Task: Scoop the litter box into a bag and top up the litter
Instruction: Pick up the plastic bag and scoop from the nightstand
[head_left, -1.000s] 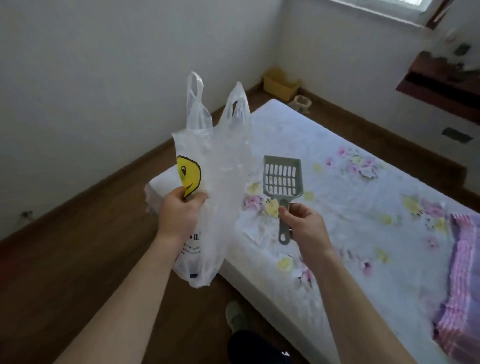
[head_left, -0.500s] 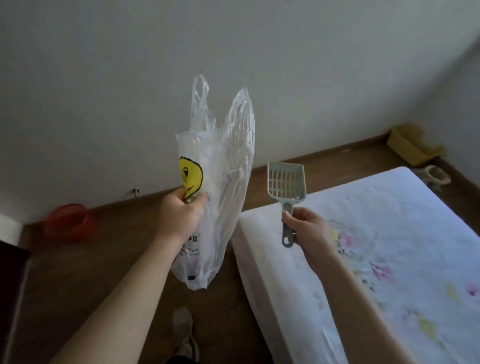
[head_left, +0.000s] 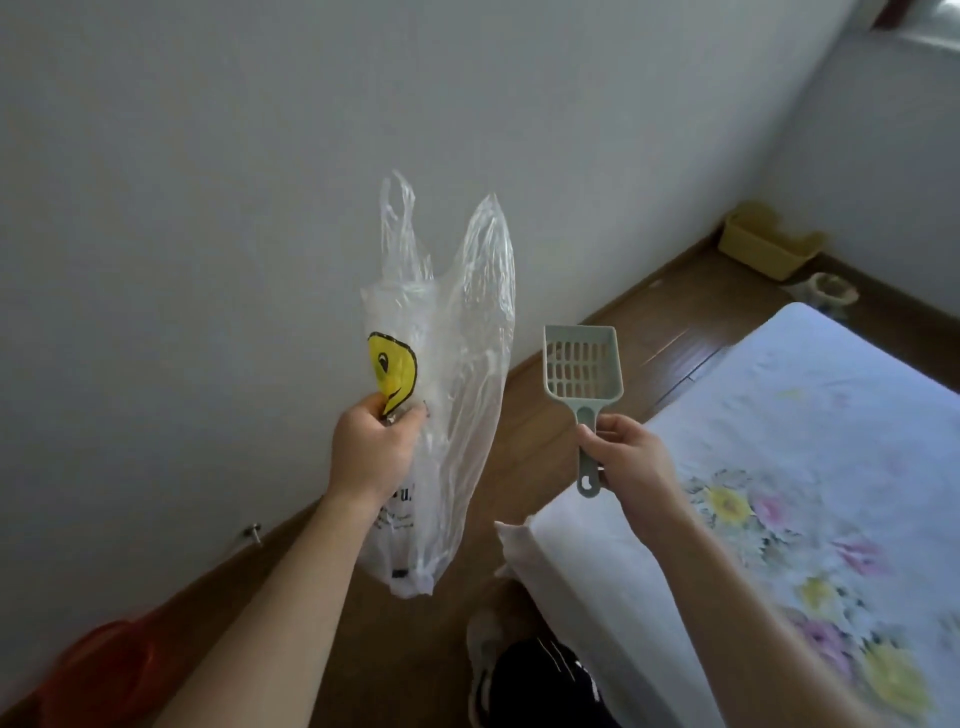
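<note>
Red plastic, a basin (head_left: 98, 670), sits low on the left by the wall. Our left hand (head_left: 371, 452) pinches the thin bag (head_left: 457, 374) at its middle, fingers curled into the film; it hangs limp and looks empty. Our right hand (head_left: 628, 462) curls round the handle of the scoop (head_left: 582, 364), beside the bed (head_left: 779, 415). We judge nothing is scooped yet; a yellow box (head_left: 769, 249), perhaps the litter box, sits well apart in the far corner

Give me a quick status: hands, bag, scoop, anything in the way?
Left hand holds the plastic bag mid-air. Right hand holds the litter scoop by its handle, head up, empty. Bed close on the right.
</note>
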